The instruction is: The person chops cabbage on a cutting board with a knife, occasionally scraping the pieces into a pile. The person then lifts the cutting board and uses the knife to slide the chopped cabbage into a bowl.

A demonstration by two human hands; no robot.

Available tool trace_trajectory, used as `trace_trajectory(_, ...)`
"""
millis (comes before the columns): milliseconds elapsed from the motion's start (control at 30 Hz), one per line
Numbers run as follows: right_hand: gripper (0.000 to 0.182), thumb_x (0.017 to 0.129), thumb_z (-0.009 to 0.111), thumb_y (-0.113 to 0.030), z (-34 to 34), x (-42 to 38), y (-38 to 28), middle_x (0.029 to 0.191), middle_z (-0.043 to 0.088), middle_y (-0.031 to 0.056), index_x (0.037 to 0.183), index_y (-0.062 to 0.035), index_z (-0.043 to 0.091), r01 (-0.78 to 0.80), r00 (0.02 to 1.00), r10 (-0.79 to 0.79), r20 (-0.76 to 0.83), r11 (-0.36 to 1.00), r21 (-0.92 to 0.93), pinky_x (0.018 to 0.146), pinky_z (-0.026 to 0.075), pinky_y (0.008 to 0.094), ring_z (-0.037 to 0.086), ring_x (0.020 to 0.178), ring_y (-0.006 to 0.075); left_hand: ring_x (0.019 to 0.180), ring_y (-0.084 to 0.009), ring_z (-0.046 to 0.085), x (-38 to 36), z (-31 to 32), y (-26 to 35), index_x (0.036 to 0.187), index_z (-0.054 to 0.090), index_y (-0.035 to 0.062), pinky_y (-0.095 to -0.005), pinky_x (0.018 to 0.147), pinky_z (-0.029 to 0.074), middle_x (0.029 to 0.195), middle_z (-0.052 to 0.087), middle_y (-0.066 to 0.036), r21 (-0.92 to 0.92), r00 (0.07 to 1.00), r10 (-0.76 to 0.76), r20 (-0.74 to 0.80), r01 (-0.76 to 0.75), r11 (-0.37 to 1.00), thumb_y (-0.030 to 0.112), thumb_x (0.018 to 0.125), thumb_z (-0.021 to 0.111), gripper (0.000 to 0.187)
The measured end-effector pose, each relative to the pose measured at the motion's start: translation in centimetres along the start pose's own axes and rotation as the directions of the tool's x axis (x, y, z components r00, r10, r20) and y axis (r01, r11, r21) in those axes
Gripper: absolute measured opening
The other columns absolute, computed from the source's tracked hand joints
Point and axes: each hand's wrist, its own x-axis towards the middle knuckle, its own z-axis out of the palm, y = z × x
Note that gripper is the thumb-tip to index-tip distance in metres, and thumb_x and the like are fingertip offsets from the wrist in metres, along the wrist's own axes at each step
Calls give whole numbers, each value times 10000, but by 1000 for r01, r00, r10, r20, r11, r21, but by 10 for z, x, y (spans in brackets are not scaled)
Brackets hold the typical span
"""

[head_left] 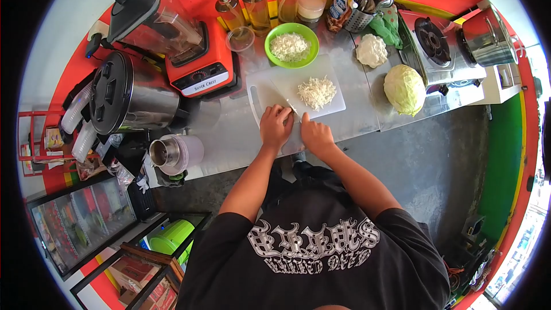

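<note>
My right hand (317,136) is closed on a knife (296,113), most of whose handle is hidden. The thin blade slants up and left over the white cutting board (261,83). Close on its left, my left hand (276,125) rests at the board's front edge, its fingers bent and pressed together; anything under them is hidden. A few pale shreds lie by the blade. Shredded cabbage (317,92) forms a pile on the board's right part. Behind the board, a green bowl (314,39) holds more shreds.
A cabbage head (404,90) and a pale leafy piece (372,50) sit right of the board. Left stand a red blender (201,69), a large lidded pot (143,95) and a metal cup (165,152). Pump bottles (256,8) line the back; a stove (439,43) is at right.
</note>
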Motion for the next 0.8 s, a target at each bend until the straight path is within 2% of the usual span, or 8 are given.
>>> trace_trajectory(200, 132, 954, 517, -133, -15, 5, 3, 813, 741, 183, 1046, -41, 492, 49, 999, -49, 9, 999, -6, 646, 600, 454, 751, 780, 356, 847, -284, 596, 0, 1, 3, 909, 693, 98, -408, 746, 492, 864, 616, -47, 0, 1000, 19, -22, -19, 1000, 104, 812, 721, 101)
trace_trajectory(400, 105, 961, 507, -135, -2, 1, -1, 837, 745, 184, 1021, -47, 506, -15, 1000, 14, 16, 1000, 7, 647, 601, 447, 752, 789, 346, 861, -294, 593, 1, -2, 4, 927, 677, 99, -411, 764, 488, 884, 619, -50, -15, 1000, 18, -7, -18, 1000, 91, 820, 705, 112)
trace_trajectory(600, 129, 968, 489, -137, -18, 3, -3, 819, 746, 175, 1053, -40, 498, 23, 1000, -23, 14, 999, -35, 639, 601, 450, 753, 762, 338, 874, -307, 589, 0, 0, 3, 890, 659, 85, -422, 782, 481, 882, 618, -59, -18, 1000, 25, -13, -26, 1000, 108, 836, 695, 69)
trace_trajectory(800, 143, 973, 478, -138, 3, 0, -5, 848, 747, 186, 1070, -37, 504, -20, 1000, 20, -3, 1000, 8, 652, 603, 448, 755, 798, 335, 879, -308, 580, -3, -2, 1, 864, 654, 73, -425, 780, 479, 882, 614, -62, -60, 1000, 15, -6, -15, 998, 74, 826, 696, 57)
